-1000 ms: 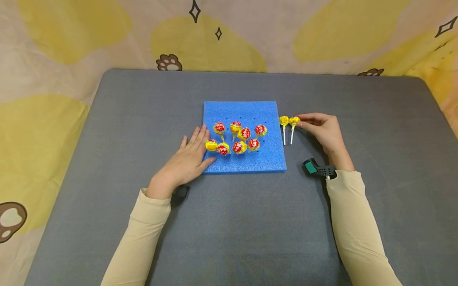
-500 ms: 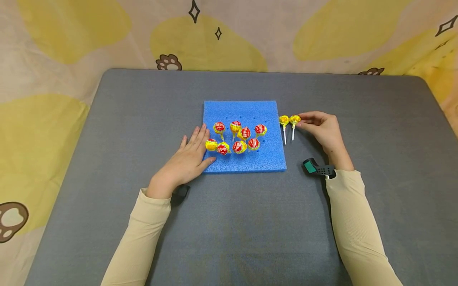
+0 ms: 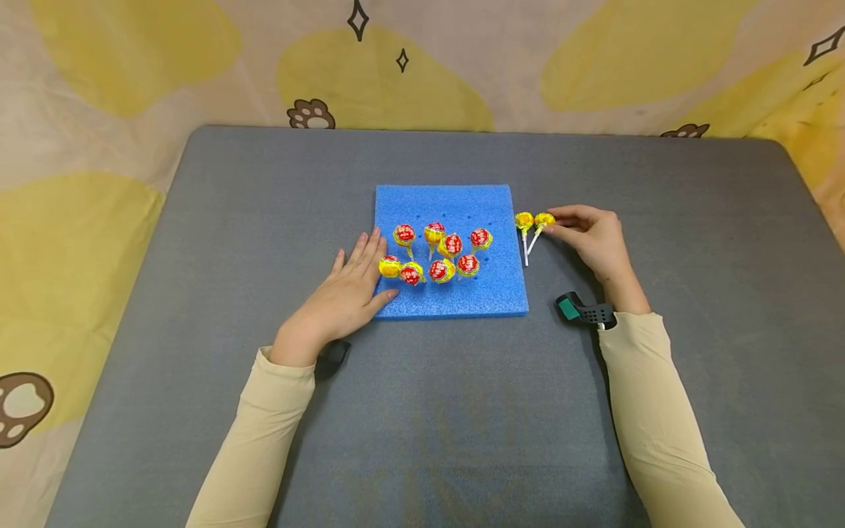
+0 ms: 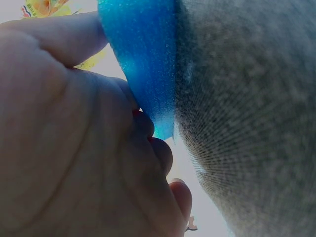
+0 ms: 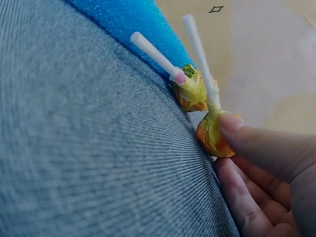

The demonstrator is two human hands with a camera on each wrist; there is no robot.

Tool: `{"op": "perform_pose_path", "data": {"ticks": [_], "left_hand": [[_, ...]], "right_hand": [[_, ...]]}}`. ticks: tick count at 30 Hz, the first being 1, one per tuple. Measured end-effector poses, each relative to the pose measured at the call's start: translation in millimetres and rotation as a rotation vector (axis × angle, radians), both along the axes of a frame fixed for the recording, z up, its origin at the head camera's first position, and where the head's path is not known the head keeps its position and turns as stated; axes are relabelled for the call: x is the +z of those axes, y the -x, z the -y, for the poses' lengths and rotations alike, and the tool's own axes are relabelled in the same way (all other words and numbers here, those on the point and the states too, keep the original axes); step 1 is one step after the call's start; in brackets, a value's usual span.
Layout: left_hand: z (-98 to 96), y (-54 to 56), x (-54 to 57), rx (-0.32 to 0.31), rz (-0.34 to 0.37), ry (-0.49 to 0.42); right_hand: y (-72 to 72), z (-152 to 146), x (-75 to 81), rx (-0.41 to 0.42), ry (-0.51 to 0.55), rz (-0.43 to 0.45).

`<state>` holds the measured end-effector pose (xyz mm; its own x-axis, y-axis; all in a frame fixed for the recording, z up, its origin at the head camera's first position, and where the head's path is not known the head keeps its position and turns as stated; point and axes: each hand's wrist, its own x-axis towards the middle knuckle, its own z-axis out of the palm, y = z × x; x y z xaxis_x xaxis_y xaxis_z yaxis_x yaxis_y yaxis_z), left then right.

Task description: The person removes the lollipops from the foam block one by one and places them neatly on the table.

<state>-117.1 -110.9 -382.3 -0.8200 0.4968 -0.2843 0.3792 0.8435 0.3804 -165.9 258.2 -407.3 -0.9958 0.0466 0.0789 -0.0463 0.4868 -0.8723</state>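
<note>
Right wrist, yellow-orange lollipop (image 5: pixel 211 135), white stick (image 5: pixel 201 59)

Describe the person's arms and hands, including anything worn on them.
Left sleeve and right sleeve: long, plain, cream, fairly close-fitting, ending around the wrist. Left hand and right hand: bare, no gloves or rings visible. On the right wrist, a black strap with small holes and a green patch; on the left, a dark device, mostly hidden.
</note>
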Motion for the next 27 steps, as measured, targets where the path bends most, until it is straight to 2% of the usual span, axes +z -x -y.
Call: {"op": "perform_pose_path", "data": {"ticks": [6, 11, 14, 20, 23, 27], "left_hand": [[-0.3, 0.0, -0.6, 0.004, 0.001, -0.003], [-0.4, 0.0, -0.1, 0.0, -0.003, -0.004], [-0.5, 0.1, -0.1, -0.005, -0.008, -0.006], [0.4, 0.2, -0.3, -0.009, -0.006, -0.014], [0.6, 0.1, -0.4, -0.007, -0.005, -0.014], [0.4, 0.3, -0.5, -0.003, -0.004, -0.011]], "right_hand": [[-0.5, -0.9, 1.1, 0.002, 0.055, -0.034], [-1.6, -4.1, 2.2, -0.028, 0.118, -0.082], [-1.3, -4.7, 1.7, -0.028, 0.111, -0.098], [-1.8, -2.5, 1.2, 0.041, 0.058, -0.051], [-2.1, -2.0, 1.1, 0.054, 0.086, -0.032], [-1.7, -2.3, 1.3, 0.054, 0.165, -0.051]]}}
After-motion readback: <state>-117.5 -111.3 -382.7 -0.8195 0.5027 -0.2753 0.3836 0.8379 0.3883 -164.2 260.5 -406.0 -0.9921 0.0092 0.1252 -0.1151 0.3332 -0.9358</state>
